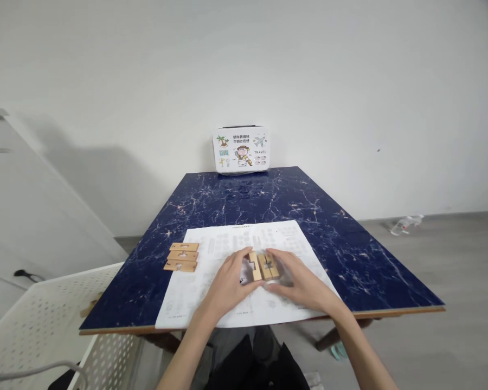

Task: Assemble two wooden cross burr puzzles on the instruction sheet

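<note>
My left hand (233,275) grips a notched wooden block (255,266) by its two ends, thumb at the near end and fingers at the far end. Close beside it on the right, my right hand (293,277) is curled around a pair of notched wooden pieces (268,266) lying side by side. A narrow gap shows between the two hands' pieces. Both hands are over the printed white sheet (211,303). Off to the left, several flat wooden pieces (181,257) with cut-out notches lie in a row, partly on the sheet's edge.
The sheet lies on a dark blue marble-patterned table (252,200). A white printed case (241,150) stands at the back against the wall. A white perforated basket (36,319) is at the lower left. On the floor at right lies a clear plastic item (406,223).
</note>
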Motion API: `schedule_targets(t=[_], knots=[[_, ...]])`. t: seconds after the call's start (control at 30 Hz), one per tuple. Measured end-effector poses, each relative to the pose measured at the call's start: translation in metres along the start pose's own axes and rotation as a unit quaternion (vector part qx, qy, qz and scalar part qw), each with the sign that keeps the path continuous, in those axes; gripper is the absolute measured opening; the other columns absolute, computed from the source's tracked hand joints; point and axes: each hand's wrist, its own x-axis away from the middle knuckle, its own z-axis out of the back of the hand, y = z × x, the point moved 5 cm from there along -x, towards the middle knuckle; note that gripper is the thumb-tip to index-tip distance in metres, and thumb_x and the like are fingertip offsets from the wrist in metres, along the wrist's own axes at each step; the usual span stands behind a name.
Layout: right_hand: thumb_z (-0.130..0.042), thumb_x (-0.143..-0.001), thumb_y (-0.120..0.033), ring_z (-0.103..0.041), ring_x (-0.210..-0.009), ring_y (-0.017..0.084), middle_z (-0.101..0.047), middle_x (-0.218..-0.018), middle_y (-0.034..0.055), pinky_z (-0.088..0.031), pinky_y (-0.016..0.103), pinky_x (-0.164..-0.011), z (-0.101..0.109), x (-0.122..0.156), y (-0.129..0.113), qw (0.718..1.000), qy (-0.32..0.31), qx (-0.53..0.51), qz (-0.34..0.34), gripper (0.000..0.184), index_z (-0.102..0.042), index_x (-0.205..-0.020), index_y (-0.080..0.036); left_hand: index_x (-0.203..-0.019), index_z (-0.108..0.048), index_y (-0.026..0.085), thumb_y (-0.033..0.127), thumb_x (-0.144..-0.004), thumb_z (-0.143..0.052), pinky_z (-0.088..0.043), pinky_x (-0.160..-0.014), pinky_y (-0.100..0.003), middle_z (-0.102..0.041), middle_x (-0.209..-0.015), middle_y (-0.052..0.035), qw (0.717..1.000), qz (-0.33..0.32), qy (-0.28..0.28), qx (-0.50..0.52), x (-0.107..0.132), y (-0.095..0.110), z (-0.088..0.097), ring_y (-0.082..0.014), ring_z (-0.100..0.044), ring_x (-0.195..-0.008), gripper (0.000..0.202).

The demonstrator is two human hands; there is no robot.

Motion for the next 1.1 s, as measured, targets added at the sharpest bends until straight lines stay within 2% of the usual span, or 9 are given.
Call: schedule_targets(t=[0.13,0.23,0.43,0.6,0.7,0.77,0.87,1.0,1.1], knots=[[-0.069,-0.092,-0.040,-0.051,-0.137,0.030,-0.056,-0.147,0.0089,-0.043,0.051,-0.114,-0.001,0.002,0.002,1.000,0.007,-0.004,0.004,0.059,-0.047,-0.146,-0.032,-0.138,-0.046,0.029,0.034,-0.084,-0.081,-0.048,-0.106,-0.045,-0.060,-0.136,-0.0077,1.000,-0.019,0.023,-0.001,0.001,0.004,0.003,-0.0293,-0.058,-0.125,0.064],[-0.072,-0.090,-0.043,-0.054,-0.134,0.030,-0.058,-0.145,0.0087,-0.044,0.050,-0.113,-0.001,0.005,0.005,0.999,0.030,-0.014,-0.016,0.061,-0.049,-0.145,-0.032,-0.134,-0.049,0.029,0.029,-0.082,-0.082,-0.049,-0.103,-0.043,-0.062,-0.129,-0.0059,0.999,-0.043,0.015,-0.013,0.001,0.012,0.006,-0.0277,-0.059,-0.119,0.061],[-0.076,-0.084,-0.048,-0.064,-0.115,0.029,-0.063,-0.136,0.0103,-0.052,0.048,-0.103,0.007,0.003,0.005,0.993,0.085,-0.064,-0.053,0.060,-0.055,-0.136,-0.027,-0.140,-0.050,0.032,0.032,-0.086,-0.078,-0.048,-0.107,-0.042,-0.054,-0.138,-0.0077,0.998,-0.055,0.012,-0.013,0.002,0.019,0.009,-0.0283,-0.055,-0.129,0.061],[-0.079,-0.081,-0.050,-0.069,-0.103,0.028,-0.065,-0.129,0.0121,-0.057,0.047,-0.093,0.003,0.001,-0.007,0.979,0.138,-0.123,-0.081,0.063,-0.055,-0.132,-0.024,-0.150,-0.042,0.034,0.036,-0.086,-0.078,-0.047,-0.108,-0.044,-0.055,-0.139,-0.0080,0.998,-0.060,0.020,-0.015,0.002,0.016,0.009,-0.0280,-0.056,-0.127,0.073],[-0.079,-0.081,-0.046,-0.070,-0.102,0.028,-0.066,-0.128,0.0118,-0.058,0.047,-0.092,-0.005,0.001,-0.021,0.971,0.144,-0.173,-0.077,0.066,-0.050,-0.136,-0.024,-0.143,-0.047,0.030,0.030,-0.083,-0.081,-0.049,-0.104,-0.044,-0.062,-0.132,-0.0070,0.998,-0.056,0.032,-0.006,0.001,0.016,0.010,-0.0264,-0.061,-0.114,0.068],[-0.077,-0.084,-0.043,-0.070,-0.103,0.027,-0.066,-0.127,0.0108,-0.058,0.046,-0.094,-0.009,0.002,-0.029,0.971,0.137,-0.184,-0.067,0.064,-0.048,-0.138,-0.025,-0.136,-0.052,0.029,0.022,-0.082,-0.080,-0.050,-0.103,-0.044,-0.062,-0.131,-0.0065,0.997,-0.059,0.040,-0.004,0.002,0.016,0.011,-0.0263,-0.061,-0.113,0.062],[-0.072,-0.089,-0.035,-0.068,-0.104,0.024,-0.065,-0.130,0.0089,-0.056,0.044,-0.097,-0.006,0.006,-0.041,0.979,0.098,-0.175,-0.040,0.060,-0.046,-0.142,-0.029,-0.140,-0.051,0.030,0.020,-0.083,-0.077,-0.047,-0.108,-0.044,-0.059,-0.138,-0.0068,0.997,-0.068,0.045,-0.011,0.003,0.016,0.011,-0.0274,-0.058,-0.124,0.063],[-0.068,-0.092,-0.030,-0.066,-0.107,0.023,-0.059,-0.140,0.0065,-0.053,0.043,-0.100,0.009,0.010,-0.050,0.992,0.005,-0.126,-0.006,0.060,-0.044,-0.147,-0.035,-0.148,-0.046,0.034,0.033,-0.087,-0.078,-0.044,-0.113,-0.044,-0.054,-0.145,-0.0059,0.997,-0.070,0.027,0.007,0.004,0.014,0.008,-0.0277,-0.051,-0.134,0.069],[-0.070,-0.091,-0.030,-0.065,-0.107,0.023,-0.060,-0.139,0.0050,-0.051,0.044,-0.103,0.022,0.009,-0.055,0.994,-0.052,-0.093,0.008,0.062,-0.045,-0.147,-0.037,-0.149,-0.045,0.034,0.044,-0.082,-0.082,-0.048,-0.108,-0.044,-0.057,-0.142,-0.0069,0.997,-0.054,0.004,0.052,0.004,0.015,0.007,-0.0273,-0.057,-0.126,0.078]])
